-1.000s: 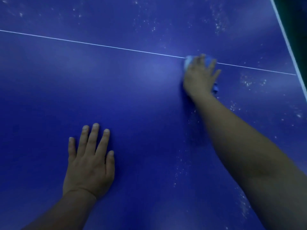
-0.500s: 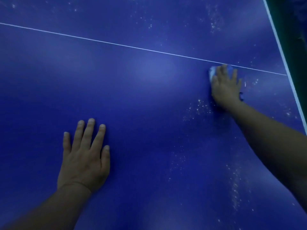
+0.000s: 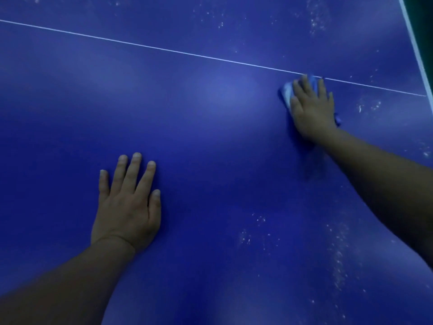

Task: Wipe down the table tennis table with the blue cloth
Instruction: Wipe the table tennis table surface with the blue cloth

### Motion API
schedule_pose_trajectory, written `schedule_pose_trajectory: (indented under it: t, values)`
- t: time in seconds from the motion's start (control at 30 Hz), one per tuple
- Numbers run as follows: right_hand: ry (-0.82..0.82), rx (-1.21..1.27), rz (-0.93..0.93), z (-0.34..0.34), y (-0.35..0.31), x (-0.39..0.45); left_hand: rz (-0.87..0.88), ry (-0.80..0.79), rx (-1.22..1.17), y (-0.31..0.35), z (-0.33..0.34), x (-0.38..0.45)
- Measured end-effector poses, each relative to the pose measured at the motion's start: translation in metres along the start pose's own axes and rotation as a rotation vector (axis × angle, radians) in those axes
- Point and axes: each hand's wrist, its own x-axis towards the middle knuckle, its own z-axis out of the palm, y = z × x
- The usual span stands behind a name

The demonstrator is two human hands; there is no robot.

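Both hands are down on the table [image 3: 210, 137]. Left hand [image 3: 126, 207] is flat, fingers spread, holding nothing, and I'd guess it's just bracing the lean. Right hand [image 3: 312, 109] is pressed palm-down on the blue cloth [image 3: 287, 93], fingers laid over it rather than pinching, way out near the thin white line [image 3: 164, 49] that crosses the surface, with fingertips just reaching it.

Biggest thing first: the table is a hard, smooth, dark blue slab with a white edge stripe [image 3: 414, 45] at top right. It looks slick, so the cloth should glide easily. Pale dusty specks [image 3: 337, 261] show below the right arm, beyond the line, and over toward the edge stripe, so there's plenty left to wipe, I'd say.

The cloth is mostly hidden under the hand; a lighter bit pokes out at the fingers' left and a darker bit by the wrist. Looks soft, light and bunched up, nothing fragile. Best hold is probably a flat palm on top, since it'll likely crumple or slip out otherwise.
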Motion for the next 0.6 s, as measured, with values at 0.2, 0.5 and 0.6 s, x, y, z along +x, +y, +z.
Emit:
schedule_pose_trajectory:
  t: [0.2, 0.5, 0.6]
  values:
    - [0.085, -0.081, -0.544, 0.014, -0.093, -0.059, -0.002, 0.009, -0.013, 0.0, 0.0, -0.001]
    - [-0.112, -0.108, -1.216, 0.02, -0.082, -0.177, 0.014, 0.039, -0.038, 0.0, 0.002, -0.001]
    - [-0.028, -0.079, -0.755, 0.014, -0.096, -0.071, 0.02, 0.043, -0.038, -0.001, 0.001, 0.0]
